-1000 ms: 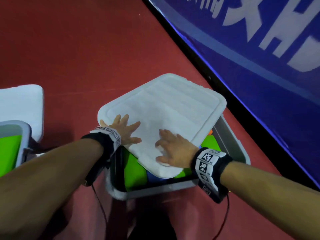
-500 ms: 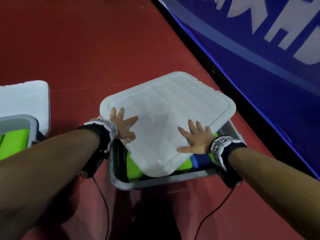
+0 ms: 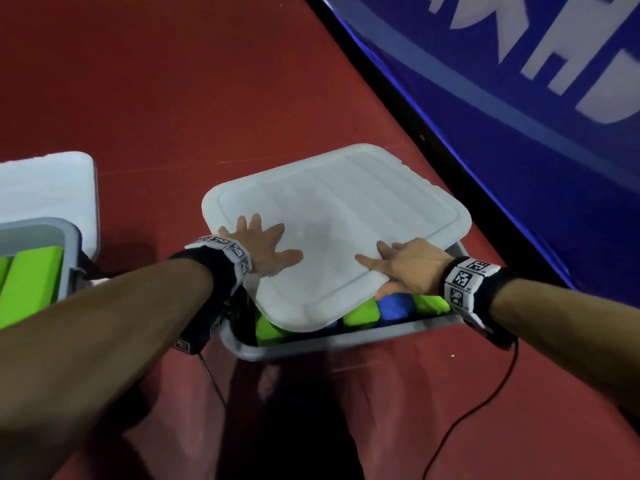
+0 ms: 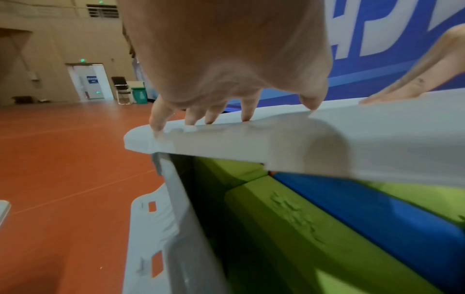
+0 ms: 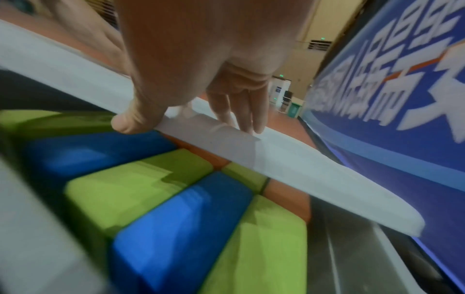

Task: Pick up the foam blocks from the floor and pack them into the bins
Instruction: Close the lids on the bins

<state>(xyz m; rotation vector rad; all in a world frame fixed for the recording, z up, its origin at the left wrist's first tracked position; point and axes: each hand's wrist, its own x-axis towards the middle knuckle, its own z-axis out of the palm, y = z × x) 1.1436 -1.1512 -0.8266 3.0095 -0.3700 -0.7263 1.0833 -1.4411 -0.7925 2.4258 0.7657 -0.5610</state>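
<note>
Head view shows a red floor [image 3: 173,98] with a blue banner wall [image 3: 519,133] running along its right side. On the floor sits a grey bin [image 3: 332,339], and a white lid [image 3: 339,216] lies skewed across its top, rotated so that the bin's near edge and right corner stay uncovered. Foam blocks fill the bin: green blocks [image 3: 360,315] and a blue block [image 3: 394,306] show in the gap below the lid's near corner, and the right wrist view adds an orange block [image 5: 286,193] deeper under the lid. A second grey bin [image 3: 71,244] with green blocks [image 3: 31,282] stands well apart at the far left, with another white lid [image 3: 45,188] just behind it.

Both hands rest on the lid, above the packed blocks and apart from each other. The left hand [image 3: 259,245] lies flat with fingers spread near the lid's left corner, fingertips [image 4: 247,114] pressing the top surface. The right hand [image 3: 408,263] lies at the lid's near-right edge, fingers straight on top and the thumb [image 5: 135,121] hooked over the rim, just above the blue block.
</note>
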